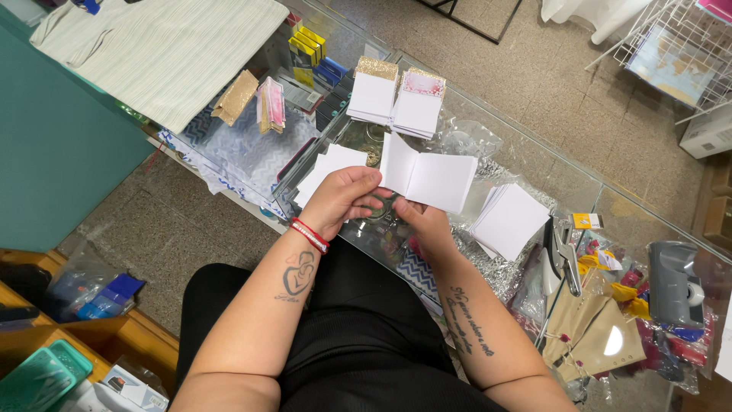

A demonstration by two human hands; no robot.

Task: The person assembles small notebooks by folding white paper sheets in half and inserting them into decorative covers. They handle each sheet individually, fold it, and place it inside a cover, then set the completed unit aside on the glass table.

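White folded paper [427, 177] sits pinched between our left hand [343, 200] and right hand [425, 225]; loose fingers could drop it onto the glass table [534, 164].

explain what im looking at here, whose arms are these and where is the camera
There is no machine here: a person wears one camera on their head, and it looks down at their own two bare hands. They sit at a glass counter. The left hand and the right hand together hold a folded bundle of white paper sheets, partly opened like a small booklet. On the glass lie more stacks of white sheets, two small notepads with glittery and pink tops, a metal hole punch, and a grey tape dispenser. Under the glass sit boxes and coloured goods, too jumbled to name.
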